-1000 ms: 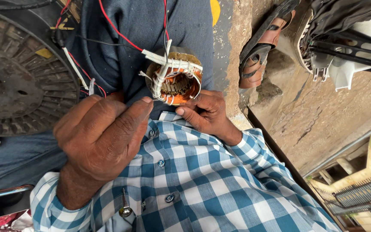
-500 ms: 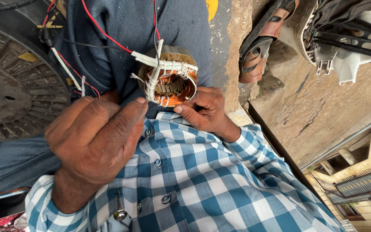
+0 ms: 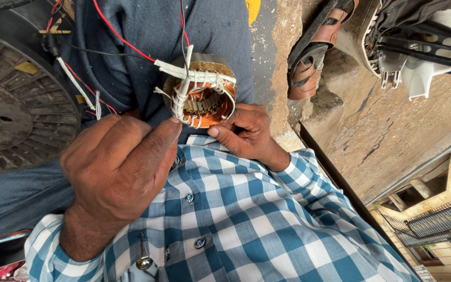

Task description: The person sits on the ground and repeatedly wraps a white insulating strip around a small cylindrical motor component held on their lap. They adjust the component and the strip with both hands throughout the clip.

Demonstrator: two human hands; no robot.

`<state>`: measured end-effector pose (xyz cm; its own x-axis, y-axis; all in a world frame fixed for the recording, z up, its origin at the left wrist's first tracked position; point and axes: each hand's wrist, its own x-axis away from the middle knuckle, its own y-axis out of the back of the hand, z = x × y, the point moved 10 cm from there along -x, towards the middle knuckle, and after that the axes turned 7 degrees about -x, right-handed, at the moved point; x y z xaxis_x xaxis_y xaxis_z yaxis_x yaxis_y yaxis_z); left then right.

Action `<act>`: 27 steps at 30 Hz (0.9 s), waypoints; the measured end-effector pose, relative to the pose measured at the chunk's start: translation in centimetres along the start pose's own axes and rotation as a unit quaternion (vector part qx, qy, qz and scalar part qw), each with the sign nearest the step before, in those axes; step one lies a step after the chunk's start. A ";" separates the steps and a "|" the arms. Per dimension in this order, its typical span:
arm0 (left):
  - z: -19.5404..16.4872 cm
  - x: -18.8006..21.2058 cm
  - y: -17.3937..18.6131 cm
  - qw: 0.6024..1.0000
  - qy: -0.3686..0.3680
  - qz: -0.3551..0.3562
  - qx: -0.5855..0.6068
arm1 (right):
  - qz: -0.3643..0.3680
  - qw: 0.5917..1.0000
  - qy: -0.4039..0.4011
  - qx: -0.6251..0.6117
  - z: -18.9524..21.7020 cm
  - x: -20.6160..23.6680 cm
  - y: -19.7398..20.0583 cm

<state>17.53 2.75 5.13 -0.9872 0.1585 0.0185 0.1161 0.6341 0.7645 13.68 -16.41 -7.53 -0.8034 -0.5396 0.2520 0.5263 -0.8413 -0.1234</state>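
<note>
Up against the person's lap, just above the blue checked shirt (image 3: 236, 219), sits a small motor stator (image 3: 200, 93) with copper windings laced in white cord (image 3: 184, 96). The right hand (image 3: 246, 133) grips its lower right edge, thumb and fingers curled around it, while the left hand (image 3: 118, 167) has its fingers bunched together, pinching the cord at the stator's left side. Red wires (image 3: 118, 34) run off to the far left, and a sandal (image 3: 314, 52) lies on the ground to the far right.
</note>
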 end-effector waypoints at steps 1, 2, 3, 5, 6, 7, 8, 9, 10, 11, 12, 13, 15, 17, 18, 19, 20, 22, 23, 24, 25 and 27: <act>0.0 -0.1 0.0 1.000 0.000 0.002 0.000 | 0.002 1.000 0.004 0.005 0.1 0.0 0.0; -0.2 -0.1 -0.1 1.000 -0.002 0.010 -0.002 | 0.004 1.000 0.007 0.011 0.1 0.0 0.0; -0.3 -0.2 -0.2 1.000 -0.005 0.019 -0.005 | 0.000 1.000 -0.002 0.002 0.0 0.1 0.0; -0.6 -0.4 -0.3 0.999 -0.012 0.036 -0.016 | -0.006 1.000 -0.019 -0.015 -0.3 0.1 0.2; -0.8 -0.5 -0.4 0.999 -0.016 0.045 -0.025 | -0.006 1.000 -0.023 -0.014 -0.3 0.1 0.2; -1.0 -0.6 -0.5 0.998 -0.021 0.052 -0.035 | -0.007 1.000 -0.026 -0.012 -0.2 0.1 0.2; -1.1 -0.8 -0.7 0.997 -0.020 0.063 -0.035 | -0.007 1.000 -0.028 -0.011 -0.2 0.1 0.2; -1.2 -0.9 -0.9 0.996 -0.018 0.075 -0.034 | -0.007 1.000 -0.029 -0.009 -0.2 0.0 0.2; -1.3 -1.1 -1.2 0.996 -0.015 0.087 -0.032 | -0.008 0.999 -0.031 -0.007 -0.1 0.0 0.2; -1.5 -1.2 -1.2 0.996 -0.026 0.082 -0.039 | -0.007 0.999 -0.034 -0.006 -0.2 0.1 0.2; -1.8 -1.4 -1.2 0.995 -0.038 0.078 -0.046 | -0.009 0.999 -0.035 -0.003 -0.2 0.1 0.3; -2.1 -1.5 -1.3 0.995 -0.049 0.073 -0.052 | -0.010 0.999 -0.036 0.001 -0.2 0.1 0.3; -2.3 -1.5 -1.5 0.995 -0.055 0.073 -0.048 | -0.013 0.999 -0.037 -0.004 -0.2 0.2 0.4; -2.5 -1.5 -2.0 0.993 -0.059 0.088 -0.050 | -0.015 0.999 -0.034 -0.021 -0.3 0.3 0.5; -2.5 -1.4 -2.4 0.992 -0.058 0.103 -0.054 | -0.018 0.999 -0.037 -0.031 -0.4 0.4 0.5; -2.5 -1.4 -2.8 0.990 -0.057 0.118 -0.058 | -0.020 0.998 -0.039 -0.042 -0.6 0.4 0.5; -2.6 -1.4 -2.9 0.989 -0.061 0.121 -0.061 | -0.021 0.998 -0.041 -0.051 -0.7 0.4 0.5; -2.9 -1.6 -3.0 0.987 -0.070 0.126 -0.066 | -0.015 0.994 -0.069 -0.080 -1.2 0.5 0.3; -3.0 -1.8 -3.0 0.987 -0.071 0.126 -0.072 | -0.013 0.992 -0.083 -0.094 -1.3 0.6 0.2; -3.2 -1.9 -2.9 0.986 -0.073 0.126 -0.078 | -0.018 0.988 -0.108 -0.105 -1.6 0.8 0.3; -3.5 -1.9 -2.7 0.986 -0.075 0.126 -0.085 | -0.022 0.984 -0.133 -0.115 -1.7 1.0 0.3; -3.4 -1.6 -1.6 0.989 -0.039 0.117 -0.082 | 0.006 0.991 -0.114 -0.063 -0.4 1.2 0.2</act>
<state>18.59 -1.10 6.06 -0.9233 0.3479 0.1625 0.3148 0.4436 0.8391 12.68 -17.23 -7.68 -0.7052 -0.5403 0.4591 0.4848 -0.8400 -0.2438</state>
